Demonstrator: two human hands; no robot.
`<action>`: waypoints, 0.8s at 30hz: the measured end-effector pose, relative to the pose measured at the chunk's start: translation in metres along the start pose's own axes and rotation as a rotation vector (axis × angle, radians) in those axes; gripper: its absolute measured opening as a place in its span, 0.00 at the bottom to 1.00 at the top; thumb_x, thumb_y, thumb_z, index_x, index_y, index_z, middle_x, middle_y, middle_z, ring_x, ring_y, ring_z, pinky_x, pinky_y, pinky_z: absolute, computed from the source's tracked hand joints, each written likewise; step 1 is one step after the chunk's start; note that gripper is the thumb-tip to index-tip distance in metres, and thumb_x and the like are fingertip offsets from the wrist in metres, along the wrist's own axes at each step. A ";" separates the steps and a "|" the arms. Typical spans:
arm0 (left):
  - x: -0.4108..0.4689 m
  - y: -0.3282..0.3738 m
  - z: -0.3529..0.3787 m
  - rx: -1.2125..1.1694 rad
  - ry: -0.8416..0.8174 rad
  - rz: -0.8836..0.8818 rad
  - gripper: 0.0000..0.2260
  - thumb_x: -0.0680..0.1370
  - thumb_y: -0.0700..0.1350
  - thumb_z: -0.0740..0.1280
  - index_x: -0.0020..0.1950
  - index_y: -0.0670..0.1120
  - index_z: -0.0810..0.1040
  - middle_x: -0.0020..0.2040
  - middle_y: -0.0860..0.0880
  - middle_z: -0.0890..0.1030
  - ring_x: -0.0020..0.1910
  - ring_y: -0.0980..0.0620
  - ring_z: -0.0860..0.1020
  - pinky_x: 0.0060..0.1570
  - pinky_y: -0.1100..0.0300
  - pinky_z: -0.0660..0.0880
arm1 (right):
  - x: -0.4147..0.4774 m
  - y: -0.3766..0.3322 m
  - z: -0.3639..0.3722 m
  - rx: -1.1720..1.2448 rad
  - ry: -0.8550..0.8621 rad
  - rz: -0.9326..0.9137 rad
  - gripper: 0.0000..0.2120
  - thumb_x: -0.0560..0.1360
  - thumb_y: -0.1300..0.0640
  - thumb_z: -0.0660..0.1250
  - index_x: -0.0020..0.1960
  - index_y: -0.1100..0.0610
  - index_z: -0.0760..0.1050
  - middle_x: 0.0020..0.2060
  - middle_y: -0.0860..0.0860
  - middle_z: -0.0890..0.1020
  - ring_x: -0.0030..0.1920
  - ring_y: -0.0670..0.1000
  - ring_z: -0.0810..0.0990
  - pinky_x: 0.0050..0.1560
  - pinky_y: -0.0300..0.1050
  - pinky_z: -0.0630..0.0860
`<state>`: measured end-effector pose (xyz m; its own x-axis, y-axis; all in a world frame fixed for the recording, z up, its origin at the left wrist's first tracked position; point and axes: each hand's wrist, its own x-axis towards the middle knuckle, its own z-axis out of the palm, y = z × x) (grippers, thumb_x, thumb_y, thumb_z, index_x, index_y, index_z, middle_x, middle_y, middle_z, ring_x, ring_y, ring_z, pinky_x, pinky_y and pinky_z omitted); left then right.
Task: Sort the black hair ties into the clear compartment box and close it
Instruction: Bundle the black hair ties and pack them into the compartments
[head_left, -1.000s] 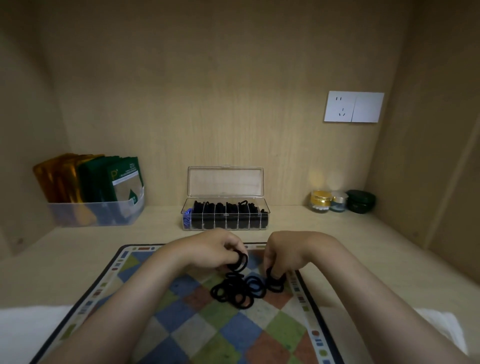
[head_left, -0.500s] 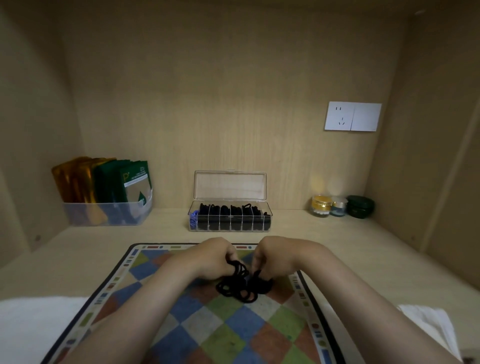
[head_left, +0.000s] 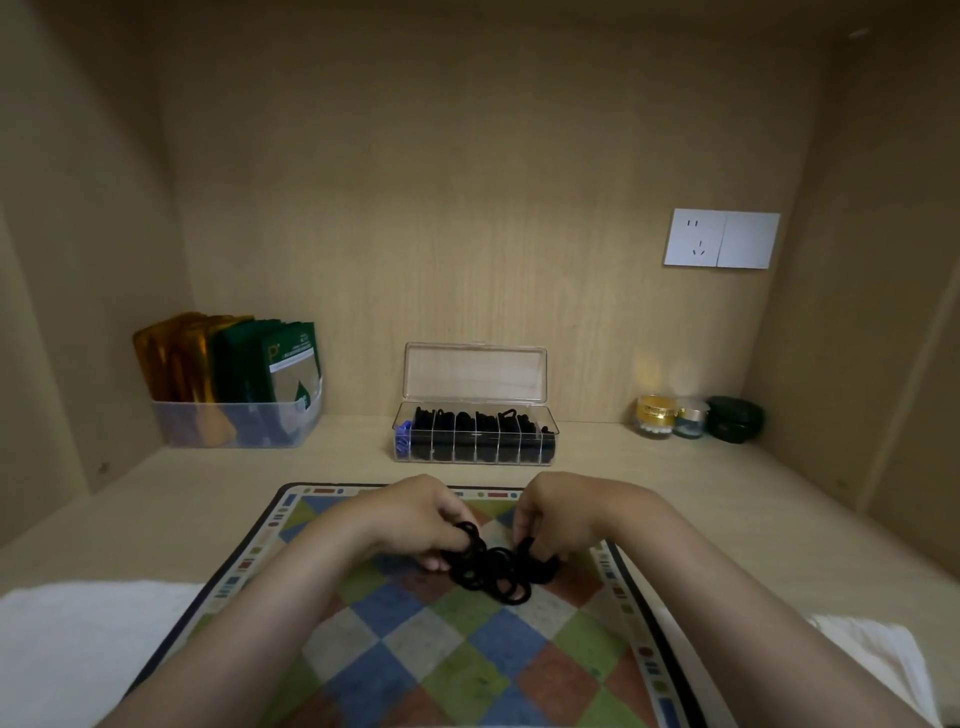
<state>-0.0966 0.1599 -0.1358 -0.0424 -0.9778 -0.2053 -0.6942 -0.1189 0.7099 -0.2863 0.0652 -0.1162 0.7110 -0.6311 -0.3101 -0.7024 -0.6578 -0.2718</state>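
**While both hands work the loose pile: hair ties, mat and open box**

As the head view shows it, items stand as follows.

1. Black hair ties (head_left: 491, 571): a loose tangled heap on the checkered mat (head_left: 405, 654), near its far edge, between the two hands. More black ties fill the compartments of the box behind.
2. Left hand (head_left: 415, 519): knuckles up, fingers (head_left: 447, 540) curled down and pinching ties at the left side of the heap.
3. Right hand (head_left: 558, 519): likewise curled, its fingers gripping ties at the right side of the heap.
4. Clear compartment box (head_left: 551, 427): on the wooden counter (head_left: 208, 493) beyond the mat, against the back wall, apart from the hands. Lid (head_left: 475, 374) raised upright. Something blue sits at its left end.
5. Translucent bin (head_left: 234, 431): far left, holding gold and green packets (head_left: 270, 364) standing on edge.
6. Three small jars (head_left: 696, 418): far right, one gold-lidded, one dark green.
7. White wall socket (head_left: 721, 239): on the back panel, upper right.
8. White cloth (head_left: 78, 639): along the near edge, at both sides of the mat.
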 end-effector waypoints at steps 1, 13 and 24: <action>-0.002 0.001 0.002 0.042 -0.009 0.000 0.10 0.78 0.38 0.68 0.56 0.47 0.84 0.51 0.45 0.85 0.38 0.54 0.82 0.43 0.61 0.82 | 0.001 0.000 0.000 -0.023 0.000 0.008 0.09 0.74 0.60 0.71 0.53 0.50 0.82 0.42 0.45 0.82 0.41 0.49 0.84 0.40 0.41 0.79; 0.003 0.000 -0.001 0.178 0.140 -0.054 0.04 0.77 0.41 0.68 0.44 0.49 0.79 0.40 0.50 0.82 0.35 0.55 0.79 0.37 0.61 0.79 | -0.006 0.003 -0.017 0.189 0.215 -0.123 0.16 0.76 0.64 0.68 0.61 0.52 0.82 0.47 0.47 0.83 0.38 0.41 0.82 0.34 0.31 0.76; 0.011 -0.030 -0.020 -0.021 0.205 -0.082 0.04 0.78 0.41 0.68 0.47 0.50 0.80 0.47 0.47 0.81 0.45 0.51 0.83 0.42 0.59 0.83 | 0.025 -0.015 0.005 -0.053 0.116 -0.169 0.12 0.73 0.64 0.69 0.51 0.52 0.85 0.49 0.47 0.85 0.49 0.49 0.83 0.54 0.50 0.81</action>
<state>-0.0620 0.1490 -0.1457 0.1624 -0.9790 -0.1231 -0.6738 -0.2012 0.7110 -0.2582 0.0618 -0.1244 0.8197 -0.5511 -0.1560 -0.5723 -0.7771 -0.2619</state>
